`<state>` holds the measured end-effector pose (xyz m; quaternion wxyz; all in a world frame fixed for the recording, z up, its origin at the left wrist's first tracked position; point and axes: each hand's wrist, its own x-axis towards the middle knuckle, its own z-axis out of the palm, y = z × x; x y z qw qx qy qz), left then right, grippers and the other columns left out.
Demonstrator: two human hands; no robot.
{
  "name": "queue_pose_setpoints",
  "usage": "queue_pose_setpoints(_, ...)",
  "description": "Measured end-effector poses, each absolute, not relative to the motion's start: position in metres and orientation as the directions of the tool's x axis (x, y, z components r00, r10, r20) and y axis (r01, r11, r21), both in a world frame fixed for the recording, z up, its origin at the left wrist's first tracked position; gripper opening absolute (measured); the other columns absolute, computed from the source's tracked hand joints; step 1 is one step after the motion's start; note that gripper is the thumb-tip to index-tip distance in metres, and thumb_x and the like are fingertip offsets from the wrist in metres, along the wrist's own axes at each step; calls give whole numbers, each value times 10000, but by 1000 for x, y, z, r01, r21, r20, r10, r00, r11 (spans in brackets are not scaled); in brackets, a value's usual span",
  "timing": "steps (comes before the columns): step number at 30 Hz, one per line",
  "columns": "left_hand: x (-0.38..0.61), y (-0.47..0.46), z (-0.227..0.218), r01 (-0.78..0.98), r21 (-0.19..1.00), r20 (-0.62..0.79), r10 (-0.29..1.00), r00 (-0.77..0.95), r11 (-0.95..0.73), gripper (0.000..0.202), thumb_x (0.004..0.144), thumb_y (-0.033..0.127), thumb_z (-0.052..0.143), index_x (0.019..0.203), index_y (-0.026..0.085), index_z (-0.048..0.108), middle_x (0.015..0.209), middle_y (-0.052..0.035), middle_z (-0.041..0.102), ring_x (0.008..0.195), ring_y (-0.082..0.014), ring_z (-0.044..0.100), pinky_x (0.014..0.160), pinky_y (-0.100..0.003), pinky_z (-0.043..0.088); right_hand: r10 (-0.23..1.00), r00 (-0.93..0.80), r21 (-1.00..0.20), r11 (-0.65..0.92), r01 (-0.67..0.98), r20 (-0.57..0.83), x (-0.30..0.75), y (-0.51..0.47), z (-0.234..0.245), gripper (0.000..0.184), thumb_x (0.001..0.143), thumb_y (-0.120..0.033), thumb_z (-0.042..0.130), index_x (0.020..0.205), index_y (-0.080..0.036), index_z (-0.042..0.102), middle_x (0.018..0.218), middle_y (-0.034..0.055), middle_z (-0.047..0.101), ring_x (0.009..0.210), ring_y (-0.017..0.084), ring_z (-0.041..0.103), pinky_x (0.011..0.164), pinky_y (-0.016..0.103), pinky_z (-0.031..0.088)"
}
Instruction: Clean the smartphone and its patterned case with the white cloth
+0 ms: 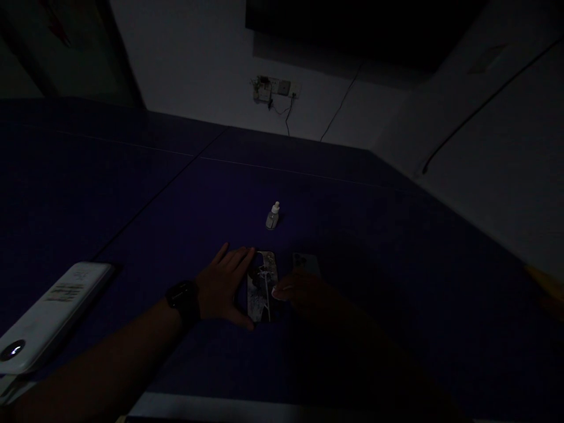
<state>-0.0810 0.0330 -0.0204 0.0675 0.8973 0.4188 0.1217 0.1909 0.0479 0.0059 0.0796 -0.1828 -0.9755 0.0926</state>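
- Patterned phone case (258,298): long axis runs away from the person.
- Left hand (222,285): fingers apart, along its edge.
- Right hand (304,291): pinched on white scrap (275,291).

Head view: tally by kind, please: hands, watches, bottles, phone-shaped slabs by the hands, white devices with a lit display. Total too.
Hands: 2 (left hand, right hand)
Watches: 1 (dark watch)
Bottles: 1 (small bottle)
Phone-shaped slabs: 2 (patterned slab, plain slab)
White devices: 1 (white device)
Total: 7

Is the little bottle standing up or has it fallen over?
Standing up: the bottle rests on its base, its white top pointing upward.
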Motion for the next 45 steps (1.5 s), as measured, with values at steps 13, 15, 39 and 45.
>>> queue_pose_setpoints(13, -83, 33, -23, 722, 222, 198, 755, 625, -655, 1388, 584, 931, 533, 1577, 102, 30, 1536, -300, 370, 1407, -456, 383, 1190, -654, 90, 403, -900, -218, 905, 366, 166, 192, 52, 1, 377, 897, -2, 471, 1088, -207, 723, 1124, 79, 740, 1001, 186, 651, 904, 364, 471)
queue_pose_setpoints(15, -83, 33, -22, 725, 219, 192, 757, 625, -653, 1390, 590, 930, 528, 1580, 101, 15, 1540, -294, 367, 1415, -447, 374, 1193, -646, 84, 421, -897, -169, 902, 398, 135, 188, 51, 0, 356, 906, -11, 488, 1133, -173, 709, 1147, 109, 730, 980, 195, 650, 886, 358, 474)
queue_pose_setpoints(39, -81, 35, -26, 726, 264, 177, 771, 611, -635, 1408, 568, 932, 534, 1571, 75, 43, 1537, -312, 364, 1418, -448, 370, 1187, -646, 70, 535, -819, -128, 845, 519, 210, 167, 111, 6, 396, 958, -32, 419, 1248, -143, 665, 1252, 131, 689, 1068, 221, 649, 945, 411, 477)
queue_pose_setpoints(45, -80, 36, -33, 733, 248, 200, 774, 601, -633, 1424, 540, 945, 518, 1569, 77, 54, 1541, -306, 362, 1412, -449, 377, 1187, -644, 68, 479, -868, -76, 878, 472, 131, 159, 116, -8, 339, 972, -53, 452, 1207, -141, 680, 1211, 125, 705, 1072, 223, 640, 942, 400, 466)
